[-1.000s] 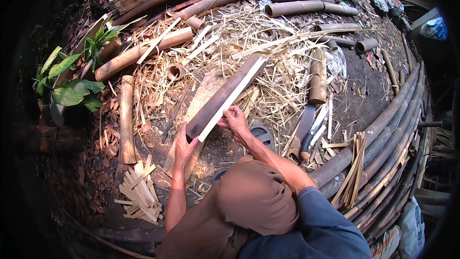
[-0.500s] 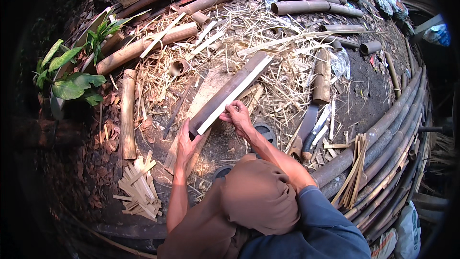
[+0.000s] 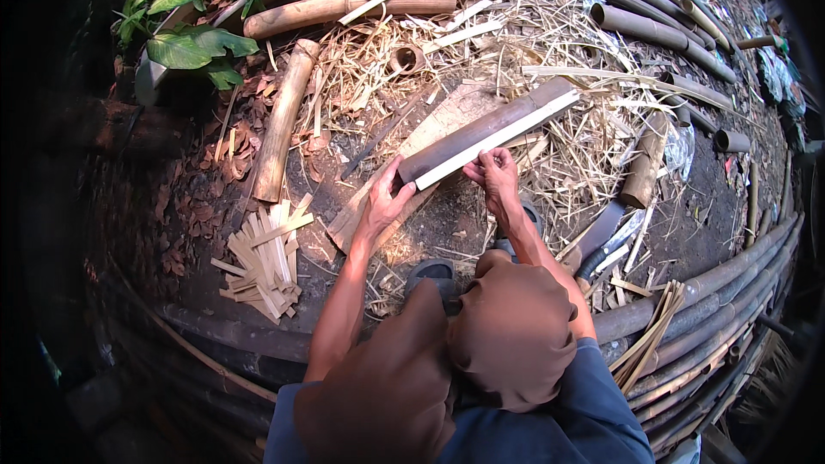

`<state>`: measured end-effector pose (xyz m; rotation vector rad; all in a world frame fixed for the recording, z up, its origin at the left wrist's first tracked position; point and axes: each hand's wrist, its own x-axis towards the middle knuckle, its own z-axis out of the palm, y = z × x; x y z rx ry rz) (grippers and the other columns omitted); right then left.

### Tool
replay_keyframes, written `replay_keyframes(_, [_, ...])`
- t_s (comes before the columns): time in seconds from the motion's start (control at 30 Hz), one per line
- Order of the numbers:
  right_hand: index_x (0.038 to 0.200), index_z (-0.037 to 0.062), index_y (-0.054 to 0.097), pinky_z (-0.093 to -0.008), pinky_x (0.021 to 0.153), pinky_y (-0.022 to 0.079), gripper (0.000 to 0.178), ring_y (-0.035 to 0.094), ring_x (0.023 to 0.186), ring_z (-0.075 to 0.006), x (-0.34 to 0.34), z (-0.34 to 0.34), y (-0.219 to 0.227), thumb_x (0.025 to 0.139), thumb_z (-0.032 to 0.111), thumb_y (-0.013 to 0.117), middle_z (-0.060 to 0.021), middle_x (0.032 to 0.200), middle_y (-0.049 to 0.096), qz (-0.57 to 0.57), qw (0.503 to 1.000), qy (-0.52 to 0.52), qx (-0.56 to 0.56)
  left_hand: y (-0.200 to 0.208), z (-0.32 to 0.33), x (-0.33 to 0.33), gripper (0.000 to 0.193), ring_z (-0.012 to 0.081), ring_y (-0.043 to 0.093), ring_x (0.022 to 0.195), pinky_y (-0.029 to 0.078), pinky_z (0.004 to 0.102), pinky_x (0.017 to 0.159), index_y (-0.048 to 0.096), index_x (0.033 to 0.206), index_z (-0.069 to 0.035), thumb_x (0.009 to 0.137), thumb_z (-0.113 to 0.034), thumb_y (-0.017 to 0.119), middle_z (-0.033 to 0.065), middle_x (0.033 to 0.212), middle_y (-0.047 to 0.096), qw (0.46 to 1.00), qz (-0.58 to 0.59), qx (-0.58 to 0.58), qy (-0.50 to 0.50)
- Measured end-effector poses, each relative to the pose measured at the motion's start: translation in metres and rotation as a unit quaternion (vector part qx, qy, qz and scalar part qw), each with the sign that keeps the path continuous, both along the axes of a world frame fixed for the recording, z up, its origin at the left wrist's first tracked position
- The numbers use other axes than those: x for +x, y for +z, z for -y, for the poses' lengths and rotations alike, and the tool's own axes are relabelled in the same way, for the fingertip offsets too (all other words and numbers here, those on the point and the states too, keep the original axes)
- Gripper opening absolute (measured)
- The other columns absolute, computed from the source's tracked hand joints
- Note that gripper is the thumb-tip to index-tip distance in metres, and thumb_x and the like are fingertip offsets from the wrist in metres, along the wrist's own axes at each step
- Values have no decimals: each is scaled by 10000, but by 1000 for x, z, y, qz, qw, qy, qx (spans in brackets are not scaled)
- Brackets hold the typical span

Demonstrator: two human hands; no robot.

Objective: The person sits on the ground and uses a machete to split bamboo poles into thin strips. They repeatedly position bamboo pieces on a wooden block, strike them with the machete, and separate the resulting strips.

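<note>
A dark half-round length of bamboo (image 3: 481, 133) lies slantwise over a flat wooden board (image 3: 447, 125). Along its near edge runs a pale, straight-sided bamboo strip (image 3: 524, 127). My left hand (image 3: 384, 204) grips the lower left end of both, thumb at the strip's end and fingers around the bamboo's end. Partway along the strip, my right hand (image 3: 500, 185) is closed in a pinch at its near edge; the exact contact of the fingertips is partly hidden. A broad-bladed knife (image 3: 599, 232) and a dark-handled knife (image 3: 606, 259) lie on the ground to the right.
Cut pale slats (image 3: 268, 262) lie heaped at the left. Thick bamboo pieces (image 3: 288, 120) surround the work spot, with shavings (image 3: 567, 43) beyond. A short bamboo log (image 3: 646, 161) lies beside the broad knife. Long poles (image 3: 687, 301) curve along the right, with a slat bundle (image 3: 653, 326) on them.
The whole view has swung, so the scene sits farther right and is turned. Both hands keep their places on the bamboo and the strip, which look much the same.
</note>
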<state>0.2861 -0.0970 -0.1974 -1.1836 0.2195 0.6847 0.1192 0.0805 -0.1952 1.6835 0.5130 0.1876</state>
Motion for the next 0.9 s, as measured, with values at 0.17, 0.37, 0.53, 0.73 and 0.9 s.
replay_keyframes(0.17, [1008,-1,436,-300,675,611,204,656,752,-200,0,-2,7,951,134,577,-120,886,579,-1,1000,5,1,-8,-3,1,677,300,476,1280,387,375,1048,363,1440,-5,869,-224,653,237,1407,456,1000,-3,-17,9])
replay_keyframes(0.37, [1024,13,442,-295,658,600,206,664,747,-202,-1,3,10,951,154,573,-126,895,599,-13,1000,6,-10,18,-14,15,804,401,448,1265,334,452,1082,362,1411,12,743,-273,706,248,1361,468,951,-99,271,-108])
replay_keyframes(0.53, [1016,2,470,-304,681,581,213,651,767,-163,-9,33,43,983,205,524,-106,870,628,140,987,28,-73,30,-4,55,1016,368,454,1215,349,483,1015,263,1461,-12,658,-293,818,223,1281,474,865,-84,436,-234])
replay_keyframes(0.73, [1086,7,464,-314,621,574,214,675,745,-188,-8,95,76,1001,203,461,-118,834,620,310,925,-69,-208,28,23,77,950,342,510,1098,414,495,920,342,1422,-64,650,-327,830,172,1158,501,885,-163,403,-166])
replay_keyframes(0.9, [1263,44,405,-315,559,543,303,653,634,-171,-4,150,64,1015,219,398,-73,741,594,255,913,-129,-291,65,62,63,858,297,551,1124,445,444,960,410,1378,-33,661,-268,820,162,1255,513,993,-39,81,-75])
